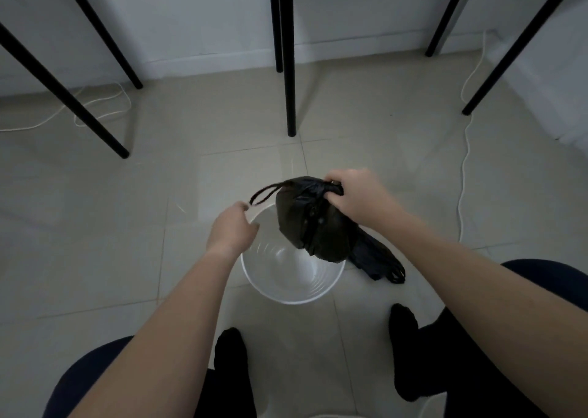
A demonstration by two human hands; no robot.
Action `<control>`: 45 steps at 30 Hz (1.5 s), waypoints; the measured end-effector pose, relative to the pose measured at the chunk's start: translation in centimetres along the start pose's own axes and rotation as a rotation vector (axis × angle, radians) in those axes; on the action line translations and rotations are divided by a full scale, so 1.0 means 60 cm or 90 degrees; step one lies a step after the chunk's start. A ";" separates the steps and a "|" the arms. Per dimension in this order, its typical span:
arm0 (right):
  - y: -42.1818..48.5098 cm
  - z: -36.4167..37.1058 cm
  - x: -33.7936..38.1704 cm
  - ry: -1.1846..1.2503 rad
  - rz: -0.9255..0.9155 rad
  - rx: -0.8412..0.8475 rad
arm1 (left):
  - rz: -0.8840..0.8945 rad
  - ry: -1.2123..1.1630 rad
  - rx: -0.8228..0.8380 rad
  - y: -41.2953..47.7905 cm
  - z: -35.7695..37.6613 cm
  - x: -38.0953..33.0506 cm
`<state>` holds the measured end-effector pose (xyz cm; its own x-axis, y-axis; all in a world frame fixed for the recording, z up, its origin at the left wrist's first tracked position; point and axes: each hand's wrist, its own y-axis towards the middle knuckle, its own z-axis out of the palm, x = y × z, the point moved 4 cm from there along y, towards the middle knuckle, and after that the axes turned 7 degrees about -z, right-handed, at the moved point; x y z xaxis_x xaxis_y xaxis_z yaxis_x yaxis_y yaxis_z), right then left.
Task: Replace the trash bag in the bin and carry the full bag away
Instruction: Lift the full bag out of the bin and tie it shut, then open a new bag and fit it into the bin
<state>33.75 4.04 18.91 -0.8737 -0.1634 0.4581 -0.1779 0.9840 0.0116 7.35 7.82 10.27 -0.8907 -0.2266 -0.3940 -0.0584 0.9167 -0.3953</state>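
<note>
Black plastic: the full bag [310, 223] is held over the white bin [280, 277], its neck clenched in the right hand [356, 195]. Left of that grip, its drawstring [264, 191] is pinched by the left hand [230, 226]. Below the grip, a second bag [377, 258] is laid on the tiles [191, 179] beside the bin.

Gripping the bunched neck of the full black bag [310, 223] in the right hand [356, 195], fingers curled round it, and holding it hanging just below that hand, over the white bin [292, 293]. Pinching the end of the bag's drawstring loop [265, 192] at the fingertips of the left hand [230, 226], the cord stretching between the two hands. Standing in black socks [230, 357] nearer than both hands, with a second black bag [378, 263] lying on the floor tiles [95, 226] under the right forearm, just beside the bin.
</note>
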 end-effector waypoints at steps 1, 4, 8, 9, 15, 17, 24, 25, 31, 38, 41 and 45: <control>-0.006 -0.012 -0.011 0.001 0.013 -0.017 | -0.065 0.020 0.030 0.003 0.023 0.023; -0.027 -0.047 -0.044 -0.001 0.047 -0.065 | -0.196 0.019 0.118 -0.007 0.092 0.085; -0.049 -0.080 -0.099 0.010 0.100 -0.124 | -0.257 -0.048 0.204 -0.030 0.144 0.113; -0.053 -0.085 -0.114 0.010 0.116 -0.134 | -0.258 -0.052 0.209 -0.034 0.147 0.112; -0.065 -0.067 -0.226 -0.001 0.238 -0.151 | -0.288 -0.177 0.173 -0.023 0.154 0.115; -0.069 -0.045 -0.270 0.003 0.284 -0.149 | -0.301 -0.234 0.175 -0.026 0.152 0.108; -0.096 0.053 -0.373 -0.004 0.408 -0.134 | -0.320 -0.342 0.179 -0.017 0.167 0.114; -0.104 0.069 -0.385 -0.010 0.428 -0.126 | -0.323 -0.354 0.180 -0.015 0.167 0.113; -0.129 0.164 -0.433 0.042 0.518 -0.076 | -0.347 -0.394 0.185 0.000 0.176 0.120; -0.125 0.204 -0.421 0.111 0.533 -0.015 | -0.356 -0.448 0.166 0.013 0.174 0.133; -0.129 0.195 -0.424 0.129 0.535 -0.037 | -0.356 -0.456 0.155 0.018 0.172 0.136; -0.140 0.187 -0.432 0.150 0.541 -0.056 | -0.354 -0.468 0.153 0.019 0.171 0.135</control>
<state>52.84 -0.78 -3.02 -0.5766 0.6346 0.5146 0.5326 0.7696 -0.3522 4.68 3.66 -1.86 -0.2525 -0.8348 -0.4893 -0.2210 0.5420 -0.8108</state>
